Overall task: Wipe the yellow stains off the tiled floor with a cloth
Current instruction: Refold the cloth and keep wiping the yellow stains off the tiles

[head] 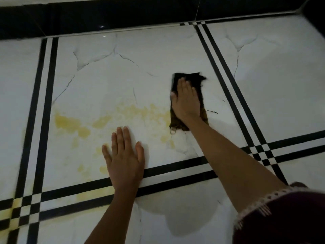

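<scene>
A dark folded cloth (197, 80) lies flat on the white tiled floor (109, 81) right of centre. My right hand (185, 101) presses down on it with fingers together, palm flat on the fabric. Yellow stains (70, 122) spread in a band across the middle of the tile, from the left stripes to the cloth's left edge, with fainter patches lower down. My left hand (124, 159) rests flat on the floor with fingers apart, holding nothing, just below the stained band.
Black double stripes (44, 103) cross the floor at left, right and near me. A black skirting wall (105, 16) runs along the far edge. A yellowed patch (15, 203) sits on the lower-left stripe crossing. A dark sleeve with pale trim (281, 217) fills the lower right.
</scene>
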